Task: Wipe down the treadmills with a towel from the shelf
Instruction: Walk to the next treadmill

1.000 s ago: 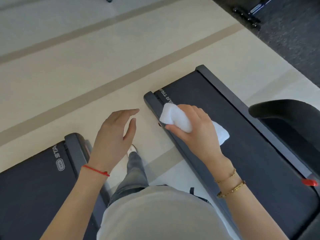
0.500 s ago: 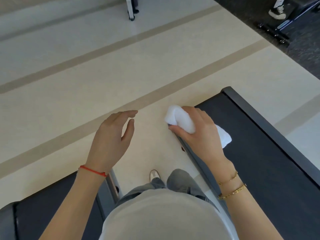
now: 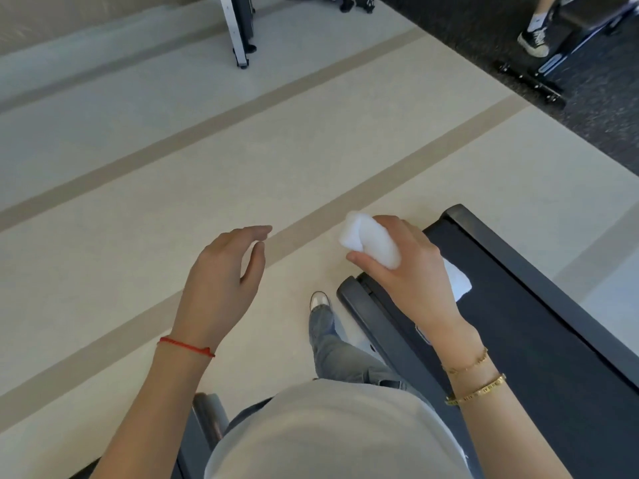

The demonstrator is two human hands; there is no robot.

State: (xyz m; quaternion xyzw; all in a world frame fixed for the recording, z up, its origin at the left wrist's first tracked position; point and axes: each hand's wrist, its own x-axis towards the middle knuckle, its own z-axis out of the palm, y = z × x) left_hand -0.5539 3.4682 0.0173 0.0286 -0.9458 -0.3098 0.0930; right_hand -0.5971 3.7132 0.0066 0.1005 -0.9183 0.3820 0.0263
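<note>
Apparently towel (image 3: 375, 245) inside right grip (image 3: 408, 271)

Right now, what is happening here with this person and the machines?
A person stands between two treadmills in a gym. The right hand grips a white towel, held above the near end of the treadmill on the right. The left hand hangs open over the pale floor and holds nothing. Only an edge of the other treadmill shows at the bottom left.
</note>
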